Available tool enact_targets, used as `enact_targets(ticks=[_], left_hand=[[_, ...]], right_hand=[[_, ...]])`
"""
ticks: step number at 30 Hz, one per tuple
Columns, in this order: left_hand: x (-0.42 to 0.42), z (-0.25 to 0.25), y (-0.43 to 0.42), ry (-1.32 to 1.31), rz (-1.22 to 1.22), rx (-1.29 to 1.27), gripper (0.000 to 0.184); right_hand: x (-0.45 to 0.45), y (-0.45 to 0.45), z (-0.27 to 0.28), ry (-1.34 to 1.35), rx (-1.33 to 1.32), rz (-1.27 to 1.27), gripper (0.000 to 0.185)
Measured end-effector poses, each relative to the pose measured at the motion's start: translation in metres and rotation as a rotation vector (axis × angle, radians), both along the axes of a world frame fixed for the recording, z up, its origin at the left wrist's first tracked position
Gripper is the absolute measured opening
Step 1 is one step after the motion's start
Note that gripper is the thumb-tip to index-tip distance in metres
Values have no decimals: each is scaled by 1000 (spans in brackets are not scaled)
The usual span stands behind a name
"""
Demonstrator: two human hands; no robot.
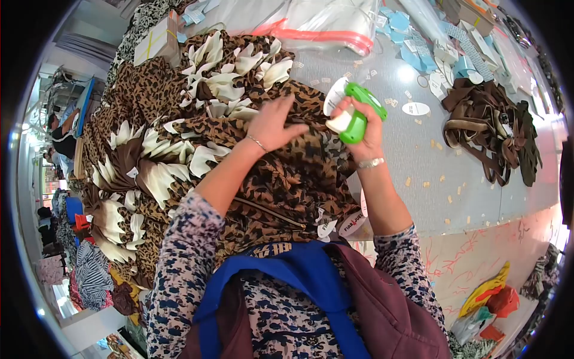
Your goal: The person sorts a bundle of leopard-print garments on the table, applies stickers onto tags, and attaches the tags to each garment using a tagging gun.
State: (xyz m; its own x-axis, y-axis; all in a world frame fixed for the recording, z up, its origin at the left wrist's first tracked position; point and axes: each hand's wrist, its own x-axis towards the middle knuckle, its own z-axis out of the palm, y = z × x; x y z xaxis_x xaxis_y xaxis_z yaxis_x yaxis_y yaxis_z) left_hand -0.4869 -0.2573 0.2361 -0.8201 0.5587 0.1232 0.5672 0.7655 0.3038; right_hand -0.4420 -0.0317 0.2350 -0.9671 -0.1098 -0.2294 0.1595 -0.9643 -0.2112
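My right hand (372, 134) is wrapped round a green and white tagging gun (359, 127), held above the right edge of the garment pile. A white oval hang tag (335, 96) shows beside the gun; whether it is attached or held by my fingers I cannot tell. My left hand (274, 127) is open, fingers spread and slightly blurred, over a brown and black leopard-print garment (281, 170). This garment has a zip (272, 213). Near its lower right edge hang white printed tags (351, 223).
More leopard-print clothes with cream patches (158, 158) are heaped at left. A bundle of brown straps (487, 128) lies at right on the grey table (418, 197). Plastic bags (323, 27), blue tags (418, 51) and a white box (156, 42) sit at the back. A person (63, 134) is far left.
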Motion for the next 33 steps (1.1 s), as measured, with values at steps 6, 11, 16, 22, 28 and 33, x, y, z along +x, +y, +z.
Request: enact_targets(ticks=[6,11,16,22,28,33], left_hand=[[48,-29,2,-345,22,-312,52],[94,-9,-25,-526,-316,-335,43],[69,21,-32,-859,-56,223,15],[-41,-4,-27,182,140,231,47],[-83,-35,-44,-101,417,-223,73],[-100,-57,-67,-190,493,-174,46]], right_hand=[[-61,-43,-40,-124,-31,-45,15],[-8,-83,-90,-192,53,168,12],[60,-83,-62,-153,105,328,13],[67,-81,-58,-276,83,248,14],[66,-78,-60,-253,140,280,14],[64,-77,-53,-291,158,302,13]])
